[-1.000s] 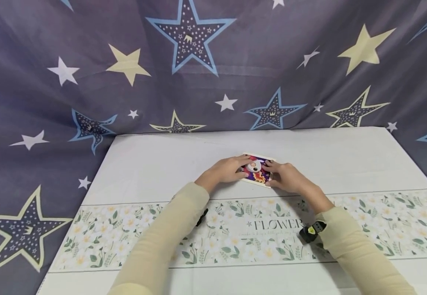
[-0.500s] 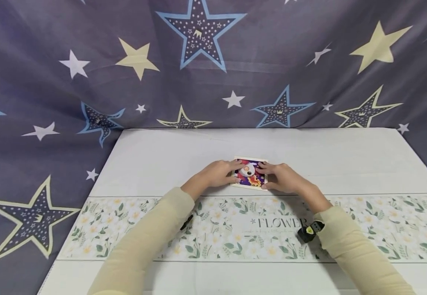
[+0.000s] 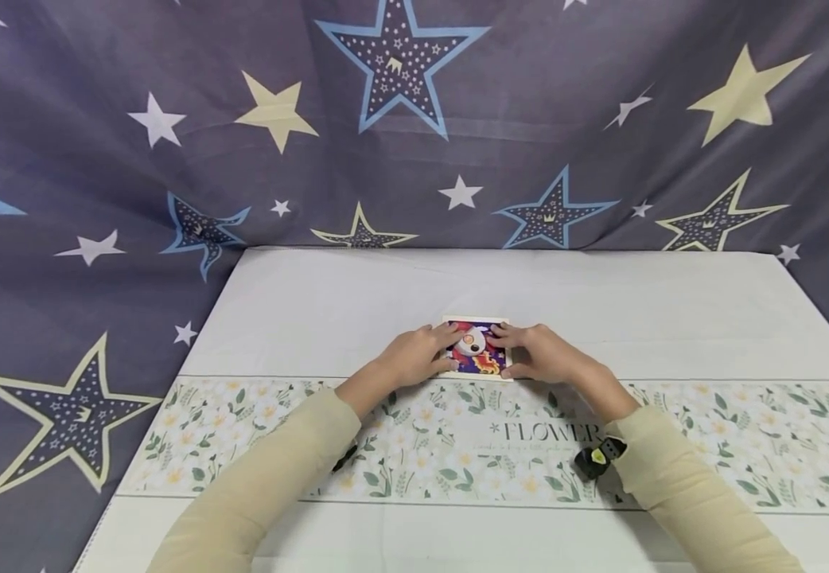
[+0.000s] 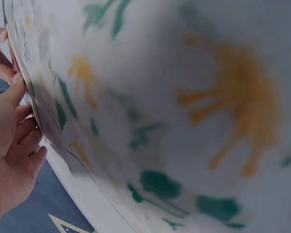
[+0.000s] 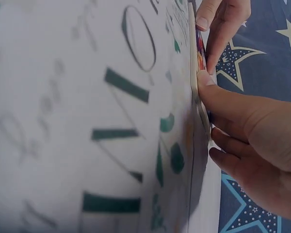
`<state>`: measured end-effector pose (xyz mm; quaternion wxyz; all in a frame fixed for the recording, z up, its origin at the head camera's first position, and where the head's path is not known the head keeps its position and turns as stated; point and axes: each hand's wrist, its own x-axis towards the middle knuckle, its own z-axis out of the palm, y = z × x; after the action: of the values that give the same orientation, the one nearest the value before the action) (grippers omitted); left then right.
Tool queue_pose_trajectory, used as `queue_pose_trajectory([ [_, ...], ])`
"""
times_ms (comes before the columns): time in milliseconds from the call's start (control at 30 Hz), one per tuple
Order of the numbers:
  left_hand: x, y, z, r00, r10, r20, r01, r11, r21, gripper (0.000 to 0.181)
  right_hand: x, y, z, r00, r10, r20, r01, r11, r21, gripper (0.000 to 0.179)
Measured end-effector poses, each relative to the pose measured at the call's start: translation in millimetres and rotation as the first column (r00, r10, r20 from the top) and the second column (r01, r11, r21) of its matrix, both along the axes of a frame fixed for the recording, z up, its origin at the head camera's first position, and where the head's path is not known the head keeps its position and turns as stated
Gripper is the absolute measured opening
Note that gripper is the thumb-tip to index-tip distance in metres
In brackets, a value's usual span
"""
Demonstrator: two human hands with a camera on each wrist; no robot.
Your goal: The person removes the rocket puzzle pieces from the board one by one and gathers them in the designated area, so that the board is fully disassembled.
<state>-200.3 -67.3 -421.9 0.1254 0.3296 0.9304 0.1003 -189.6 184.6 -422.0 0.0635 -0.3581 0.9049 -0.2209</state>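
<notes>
A small square picture board [image 3: 477, 348] lies on the white table cover, showing a white cartoon figure and orange flames on purple inside a pale rim. The left hand [image 3: 414, 356] grips its left side, with fingertips on the picture and the thumb near the lower left corner. On the opposite side, the right hand [image 3: 543, 354] holds it with fingers over the top right and thumb at the lower right. Both wrist views show the board almost edge-on: its pale edge [image 5: 194, 68] sits against the right thumb, and several left fingers [image 4: 31, 136] curl beside it.
A floral band with the word FLOWER [image 3: 550, 432] runs across the table cover [image 3: 328, 310] in front of the board. Behind the table hangs a dark curtain [image 3: 400, 175] with printed stars. A black wrist device [image 3: 593, 460] sits on the right wrist.
Both hands have brought the picture board left and a little nearer the person. Tilted earlier, it now lies nearly square to the table. The head view has shifted slightly.
</notes>
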Motion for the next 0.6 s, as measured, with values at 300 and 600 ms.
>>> queue_pose_trajectory([
  [300,15.4,-4.5,-0.7,0.999,0.011,-0.035,-0.012,1.000,-0.011,0.060,7.0,-5,-1.7,1.000,0.011,0.029,-0.011,1.000,0.012,0.057],
  [600,30.3,-4.9,-2.1,0.995,0.014,-0.101,-0.016,1.000,-0.026,0.061,14.1,-4,-0.3,0.998,0.036,0.049,-0.035,0.999,-0.006,0.058],
])
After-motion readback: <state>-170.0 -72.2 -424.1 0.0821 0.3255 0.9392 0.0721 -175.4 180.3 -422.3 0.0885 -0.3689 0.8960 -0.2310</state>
